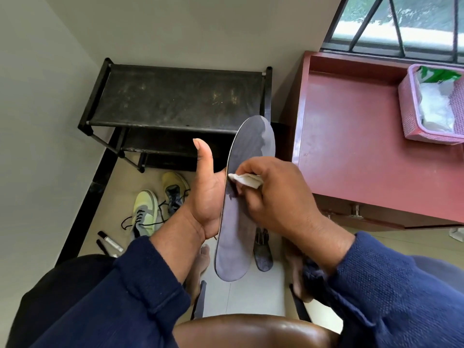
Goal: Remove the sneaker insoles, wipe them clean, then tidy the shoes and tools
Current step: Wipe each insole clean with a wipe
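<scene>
Wiping under way: your left hand (pixel 208 197) cradles the long grey foam insole (pixel 238 209), thumb raised, while your right hand (pixel 273 197) pinches a folded white wipe (pixel 247 180) against it. Yellow-green sneakers (pixel 155 204) and tools await tidying.

Plain pale walls (pixel 175 26) meet in a corner at the top left. Black shoe rack (pixel 175 96) stands vs the far wall, top shelf dusty w/ scuff marks, lower shelves in shadow. Floor (pixel 246 292) is light glossy tile w/ a black skirting strip (pixel 82 217) along the left wall. Reddish-brown desk (pixel 351 136) on the right, raised rim, metal drawer handle (pixel 355 210) on the front. Window (pixel 401 21) w/ dark bars top right; bright daylight and greenery outside. Edge of a brown chair seat (pixel 251 330) at the bottom.
</scene>
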Tool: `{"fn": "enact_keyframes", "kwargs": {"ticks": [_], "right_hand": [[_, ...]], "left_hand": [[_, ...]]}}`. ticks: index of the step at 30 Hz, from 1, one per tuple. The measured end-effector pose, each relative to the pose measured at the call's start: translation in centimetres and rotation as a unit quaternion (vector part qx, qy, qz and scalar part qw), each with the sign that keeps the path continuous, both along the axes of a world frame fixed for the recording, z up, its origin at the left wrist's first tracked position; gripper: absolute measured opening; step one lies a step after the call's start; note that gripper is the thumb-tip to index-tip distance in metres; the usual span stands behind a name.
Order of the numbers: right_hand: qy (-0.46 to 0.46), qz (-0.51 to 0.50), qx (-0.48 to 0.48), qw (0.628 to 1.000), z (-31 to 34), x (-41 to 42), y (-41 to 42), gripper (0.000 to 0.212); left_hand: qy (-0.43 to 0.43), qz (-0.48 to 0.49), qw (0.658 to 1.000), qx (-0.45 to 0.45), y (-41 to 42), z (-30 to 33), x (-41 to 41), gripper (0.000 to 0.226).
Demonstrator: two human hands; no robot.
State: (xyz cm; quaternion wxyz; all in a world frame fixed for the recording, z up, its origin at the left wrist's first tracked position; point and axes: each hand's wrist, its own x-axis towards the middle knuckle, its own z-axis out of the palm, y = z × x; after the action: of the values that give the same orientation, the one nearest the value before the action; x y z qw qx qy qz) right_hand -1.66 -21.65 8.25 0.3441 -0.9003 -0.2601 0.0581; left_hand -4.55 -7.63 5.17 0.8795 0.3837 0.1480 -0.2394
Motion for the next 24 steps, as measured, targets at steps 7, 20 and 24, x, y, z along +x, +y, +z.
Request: {"fn": "enact_keyframes", "kwargs": {"ticks": [7, 20, 24], "right_hand": [[0.038, 0.121, -0.022, 0.992, 0.4, -1.6, 0.6, 0.018], [0.031, -0.042, -0.026, 0.998, -0.9, 2.7, -1.5, 0.01], [0.047, 0.075, -0.029, 0.996, -0.2, 1.0, -0.7, 0.013]], "left_hand": [[0.024, 0.084, 0.995, 0.058, 1.0, -0.6, 0.6, 0.128], [-0.013, 0.053, 0.998, 0.042, -0.1, -0.1, 0.4, 0.111], [-0.006, 0.067, 0.996, 0.054, 0.2, -0.2, 0.4, 0.115]]}}
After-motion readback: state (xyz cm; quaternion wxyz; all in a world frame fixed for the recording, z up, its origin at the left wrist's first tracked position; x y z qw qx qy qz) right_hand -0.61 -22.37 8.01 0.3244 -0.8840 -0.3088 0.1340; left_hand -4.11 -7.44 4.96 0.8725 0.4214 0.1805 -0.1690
